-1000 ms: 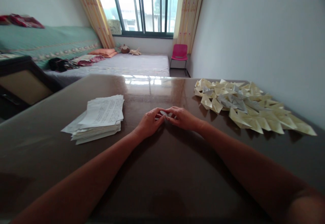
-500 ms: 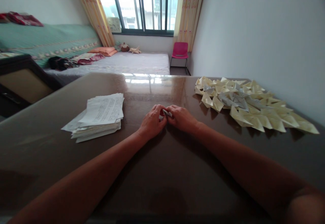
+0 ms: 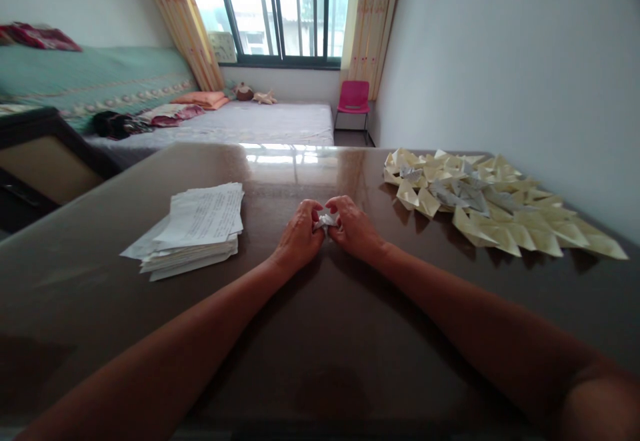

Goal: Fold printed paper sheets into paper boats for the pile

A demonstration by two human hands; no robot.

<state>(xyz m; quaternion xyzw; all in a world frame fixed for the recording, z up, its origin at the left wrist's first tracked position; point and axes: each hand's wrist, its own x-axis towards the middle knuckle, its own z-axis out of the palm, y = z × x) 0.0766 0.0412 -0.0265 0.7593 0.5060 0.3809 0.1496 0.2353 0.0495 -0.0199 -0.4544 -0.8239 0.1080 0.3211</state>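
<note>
Between my two hands, over the middle of the brown table (image 3: 280,361), is a small folded piece of white paper (image 3: 326,221). My left hand (image 3: 303,231) pinches its left side, with the fingers curled round it. On the other side my right hand (image 3: 353,226) grips the right edge in the same way. Much of the paper is covered by the fingers, so its full shape cannot be made out. To the right lies a group of folded paper boats (image 3: 500,231), mostly cream with a few greyish printed ones. A stack of printed paper sheets (image 3: 200,218) lies to the left.
Beyond the table stands a bed (image 3: 280,121) with cushions and clothes on it. A pink chair (image 3: 354,98) is by the far wall. At the left is a dark wooden cabinet (image 3: 45,168), and a white wall (image 3: 500,61) runs along the right.
The fingers of both hands have lifted and spread a little apart at the top. More of the white paper now shows between them, looking more opened out. Stack and boats have stayed put.
</note>
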